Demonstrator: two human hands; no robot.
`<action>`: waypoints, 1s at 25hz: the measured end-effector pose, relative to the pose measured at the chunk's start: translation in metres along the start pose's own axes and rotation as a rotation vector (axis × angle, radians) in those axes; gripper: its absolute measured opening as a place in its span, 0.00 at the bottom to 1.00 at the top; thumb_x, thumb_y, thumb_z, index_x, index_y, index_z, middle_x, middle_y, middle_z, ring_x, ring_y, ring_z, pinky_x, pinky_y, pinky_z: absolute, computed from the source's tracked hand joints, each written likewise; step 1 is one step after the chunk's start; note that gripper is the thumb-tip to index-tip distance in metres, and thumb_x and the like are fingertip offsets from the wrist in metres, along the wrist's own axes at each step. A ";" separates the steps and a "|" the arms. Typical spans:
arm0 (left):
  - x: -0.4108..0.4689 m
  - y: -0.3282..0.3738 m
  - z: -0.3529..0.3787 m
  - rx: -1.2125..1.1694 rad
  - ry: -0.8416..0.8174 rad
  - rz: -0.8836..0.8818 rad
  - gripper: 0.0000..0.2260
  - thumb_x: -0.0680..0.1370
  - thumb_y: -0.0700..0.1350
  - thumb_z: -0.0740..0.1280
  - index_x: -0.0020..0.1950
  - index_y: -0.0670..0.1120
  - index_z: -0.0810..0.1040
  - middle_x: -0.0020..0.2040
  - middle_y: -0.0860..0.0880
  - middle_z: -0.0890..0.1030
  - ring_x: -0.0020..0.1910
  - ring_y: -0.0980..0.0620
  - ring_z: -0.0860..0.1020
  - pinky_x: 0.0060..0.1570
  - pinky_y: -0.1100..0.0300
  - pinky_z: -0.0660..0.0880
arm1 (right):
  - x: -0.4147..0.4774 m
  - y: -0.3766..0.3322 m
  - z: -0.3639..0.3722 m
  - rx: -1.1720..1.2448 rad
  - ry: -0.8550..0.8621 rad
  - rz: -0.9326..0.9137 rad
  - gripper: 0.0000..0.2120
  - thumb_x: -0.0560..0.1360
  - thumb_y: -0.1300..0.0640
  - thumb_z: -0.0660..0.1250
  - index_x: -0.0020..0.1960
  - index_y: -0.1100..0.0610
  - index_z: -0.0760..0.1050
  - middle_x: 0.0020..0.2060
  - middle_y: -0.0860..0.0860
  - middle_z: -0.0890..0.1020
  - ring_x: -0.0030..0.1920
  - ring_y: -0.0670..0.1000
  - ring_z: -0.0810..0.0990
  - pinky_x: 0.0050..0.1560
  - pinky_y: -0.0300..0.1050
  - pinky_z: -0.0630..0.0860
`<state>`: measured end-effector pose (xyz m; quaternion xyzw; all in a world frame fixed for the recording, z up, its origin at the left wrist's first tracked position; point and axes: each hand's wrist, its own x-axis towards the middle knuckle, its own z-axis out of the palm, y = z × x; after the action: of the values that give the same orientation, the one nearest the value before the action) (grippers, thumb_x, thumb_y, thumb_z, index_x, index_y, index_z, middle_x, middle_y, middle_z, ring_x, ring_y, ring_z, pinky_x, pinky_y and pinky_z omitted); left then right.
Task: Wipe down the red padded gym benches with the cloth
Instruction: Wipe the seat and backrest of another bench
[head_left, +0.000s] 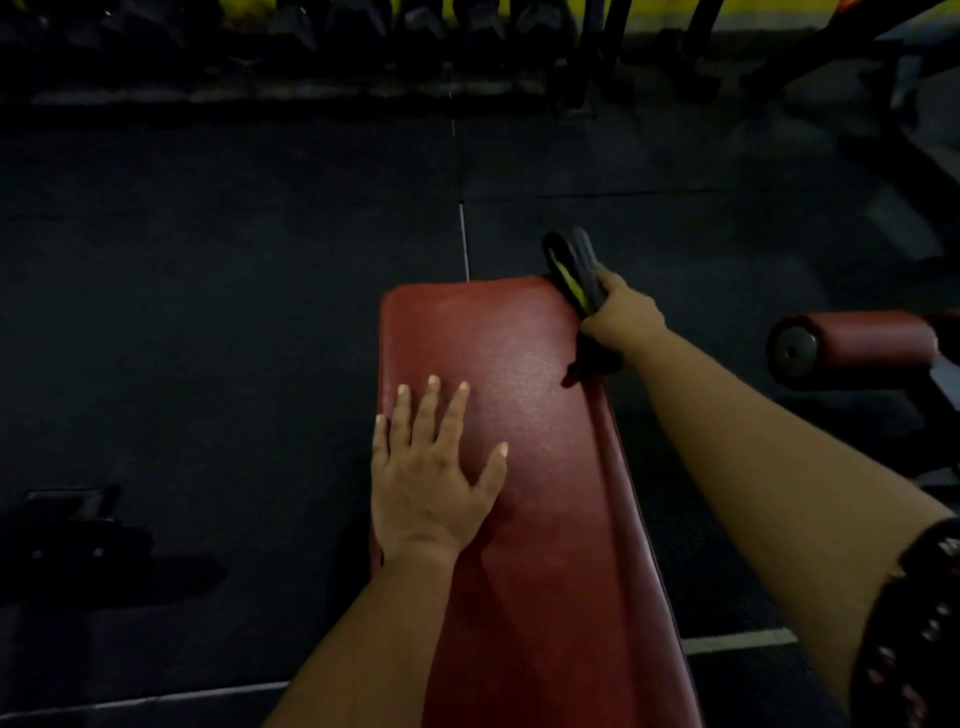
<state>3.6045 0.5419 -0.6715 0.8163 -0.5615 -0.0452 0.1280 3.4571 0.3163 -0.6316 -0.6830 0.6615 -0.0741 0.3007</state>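
The dark rubber floor (234, 312) spreads all around me. The red padded bench (524, 467) runs straight out ahead of me across it. A red roller pad (862, 345) lies off to the right, apart from the bench. My left hand (434, 483) lies flat on the pad near its left edge, fingers spread and straight. My right hand (621, 319) grips the dark cloth (574, 273) with its yellow stripe at the bench's far right corner
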 end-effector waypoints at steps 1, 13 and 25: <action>0.000 0.000 0.000 0.003 0.005 -0.005 0.35 0.76 0.69 0.42 0.80 0.57 0.54 0.81 0.51 0.54 0.80 0.49 0.47 0.77 0.49 0.43 | -0.003 0.007 0.000 0.122 -0.039 0.042 0.36 0.75 0.60 0.66 0.78 0.46 0.55 0.67 0.59 0.71 0.60 0.62 0.75 0.58 0.52 0.76; 0.000 0.001 -0.001 0.029 -0.020 -0.026 0.36 0.74 0.70 0.40 0.80 0.58 0.53 0.81 0.53 0.54 0.80 0.50 0.46 0.78 0.50 0.43 | -0.092 0.043 0.015 0.053 0.084 -0.089 0.33 0.76 0.58 0.62 0.78 0.47 0.56 0.59 0.60 0.74 0.50 0.59 0.75 0.48 0.47 0.72; 0.001 0.000 0.001 0.058 -0.003 0.006 0.35 0.74 0.70 0.45 0.80 0.58 0.55 0.80 0.51 0.57 0.80 0.49 0.49 0.77 0.49 0.45 | -0.104 0.070 0.010 0.100 -0.017 -0.031 0.19 0.77 0.41 0.61 0.66 0.42 0.64 0.58 0.50 0.73 0.64 0.58 0.68 0.64 0.66 0.60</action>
<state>3.6046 0.5404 -0.6726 0.8181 -0.5650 -0.0298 0.1033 3.3901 0.4220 -0.6440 -0.6778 0.6439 -0.1061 0.3388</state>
